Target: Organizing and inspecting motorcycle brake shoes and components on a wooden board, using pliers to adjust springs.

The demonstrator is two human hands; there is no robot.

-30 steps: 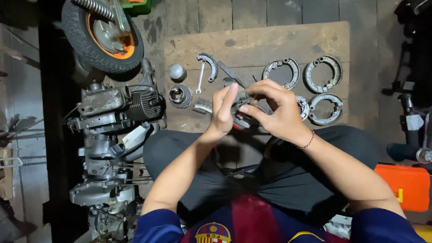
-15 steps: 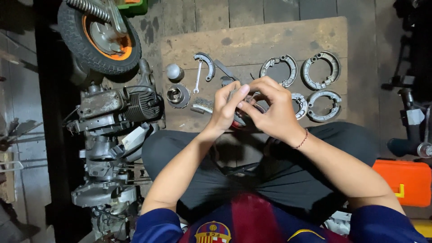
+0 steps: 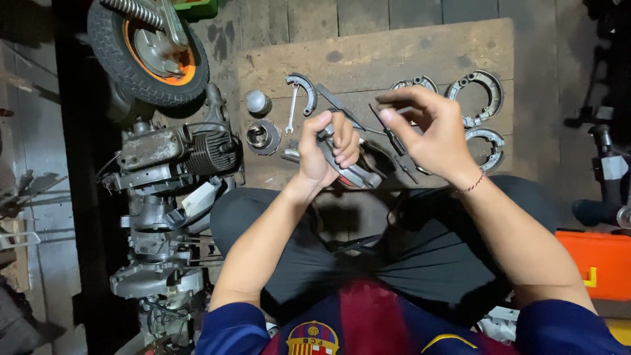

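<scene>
My left hand is closed around a curved metal brake shoe, held above my lap at the near edge of a wooden board. My right hand hovers just to its right, fingers spread and curled, not gripping anything I can make out; thin tools lie on the board under it. More brake shoes lie on the board's right side. A single shoe, a small spanner, a round metal cap and a ring-shaped part lie at its left.
A small engine with a wheel and finned cylinder lies on its side at the left. An orange box sits at the right, beside dark machine parts. The floor is of wooden planks.
My right hand has come off the brake shoe and lifted to the right with its fingers apart. My left hand keeps hold of the shoe.
</scene>
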